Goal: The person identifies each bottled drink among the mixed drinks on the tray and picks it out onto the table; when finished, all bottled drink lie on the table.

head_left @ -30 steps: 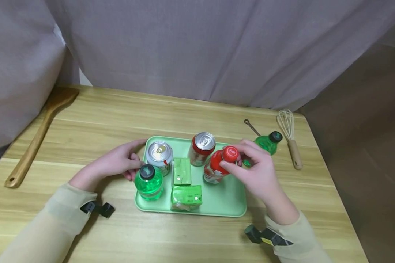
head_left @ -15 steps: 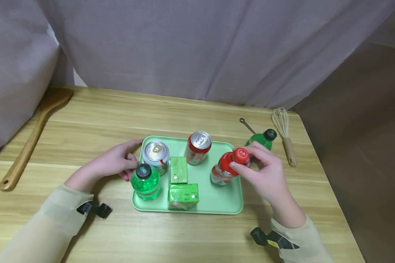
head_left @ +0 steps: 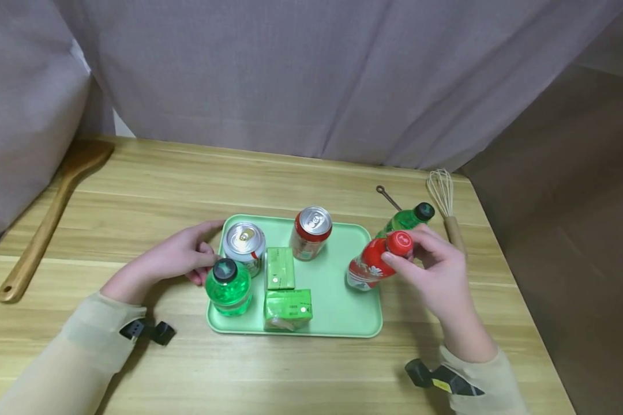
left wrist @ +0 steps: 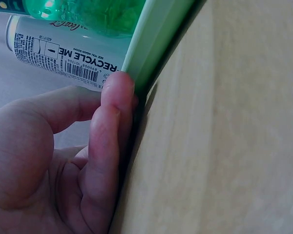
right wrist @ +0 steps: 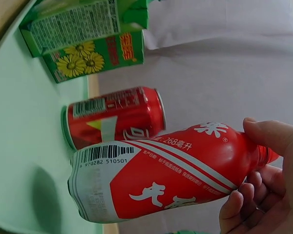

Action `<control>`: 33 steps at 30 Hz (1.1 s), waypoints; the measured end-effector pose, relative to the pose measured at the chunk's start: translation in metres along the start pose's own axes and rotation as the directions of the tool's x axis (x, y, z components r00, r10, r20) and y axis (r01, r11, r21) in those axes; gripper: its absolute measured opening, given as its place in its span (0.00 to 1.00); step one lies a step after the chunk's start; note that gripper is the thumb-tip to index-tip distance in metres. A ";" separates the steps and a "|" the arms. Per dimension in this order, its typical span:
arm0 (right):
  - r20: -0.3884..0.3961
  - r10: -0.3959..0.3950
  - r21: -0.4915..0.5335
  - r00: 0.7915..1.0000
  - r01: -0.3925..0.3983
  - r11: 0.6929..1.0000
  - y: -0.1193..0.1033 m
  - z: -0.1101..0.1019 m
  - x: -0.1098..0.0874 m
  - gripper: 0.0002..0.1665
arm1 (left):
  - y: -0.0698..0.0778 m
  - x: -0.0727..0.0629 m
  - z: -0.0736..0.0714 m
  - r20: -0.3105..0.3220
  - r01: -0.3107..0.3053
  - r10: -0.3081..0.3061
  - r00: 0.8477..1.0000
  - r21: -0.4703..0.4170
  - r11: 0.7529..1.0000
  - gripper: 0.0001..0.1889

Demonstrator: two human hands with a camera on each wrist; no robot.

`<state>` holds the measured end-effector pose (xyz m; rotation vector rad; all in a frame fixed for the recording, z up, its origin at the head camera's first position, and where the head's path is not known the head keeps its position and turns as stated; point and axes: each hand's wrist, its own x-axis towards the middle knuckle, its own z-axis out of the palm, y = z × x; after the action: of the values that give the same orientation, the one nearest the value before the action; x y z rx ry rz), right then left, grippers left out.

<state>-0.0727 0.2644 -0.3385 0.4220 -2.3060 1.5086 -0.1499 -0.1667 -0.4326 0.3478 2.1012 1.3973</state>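
Observation:
My right hand (head_left: pixel 438 276) pinches a red plastic drink bottle (head_left: pixel 372 260) by its neck below the red cap. The bottle leans, cap to the right, over the right part of a light green tray (head_left: pixel 337 314); in the right wrist view its shadow falls apart from its base. At the tray's left edge, my left hand (head_left: pixel 184 253) grips the rim, fingertips (left wrist: pixel 118 90) against it. Beside that hand stand a silver Coca-Cola can (head_left: pixel 245 242) and a green bottle (head_left: pixel 229 295) with a black cap. Two green drink cartons (head_left: pixel 280 266) and a red can (head_left: pixel 309 235) also stand on the tray.
Behind the right hand, another green bottle (head_left: pixel 406 219) stands past the tray's right end, near a thin brown handle (head_left: pixel 389 198). A whisk (head_left: pixel 441 190) lies at the far right. A long wooden spatula (head_left: pixel 52 222) lies at left. Grey cloth (head_left: pixel 228 75) hangs behind the table.
My right hand has carried the red bottle rightward from beside the red can to the tray's right side. The left hand keeps its place at the rim; the head view has shifted slightly.

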 end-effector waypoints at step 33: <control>-0.189 0.183 -0.181 0.965 -0.217 0.959 0.012 -0.043 -0.007 0.17 | 0.001 -0.001 0.000 -0.006 0.008 -0.008 1.000 0.003 1.000 0.48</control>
<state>-0.0662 0.3093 -0.3355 0.0030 -2.3889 1.3226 -0.1494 -0.1663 -0.4317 0.3370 2.1081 1.3923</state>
